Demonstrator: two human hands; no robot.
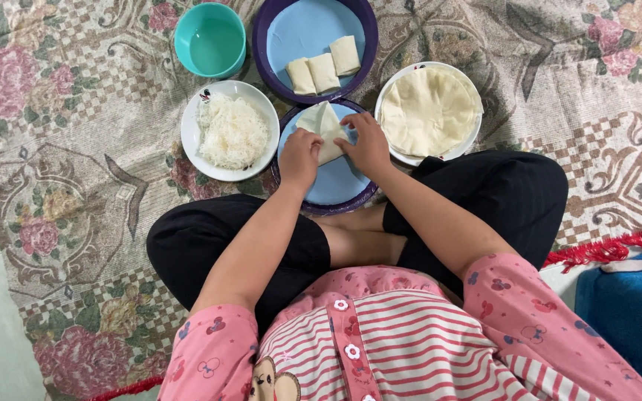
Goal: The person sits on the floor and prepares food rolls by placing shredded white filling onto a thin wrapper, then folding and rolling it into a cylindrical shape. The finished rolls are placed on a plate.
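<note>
I sit cross-legged on a patterned carpet. Both hands rest on a pale pastry wrapper (326,126) lying on a blue plate with a purple rim (336,194) just in front of my knees. My left hand (300,155) presses the wrapper's left side, fingers curled onto it. My right hand (368,142) holds down the right side, folding an edge inward. The wrapper's far corner points away from me.
A second purple-rimmed blue plate (284,30) farther off carries three folded rolls (324,67). A white bowl of thin white noodles (230,132) stands left, a white plate stacked with round wrappers (426,110) right. A teal bowl of water (210,39) sits far left. Blue cloth (626,312) lies right.
</note>
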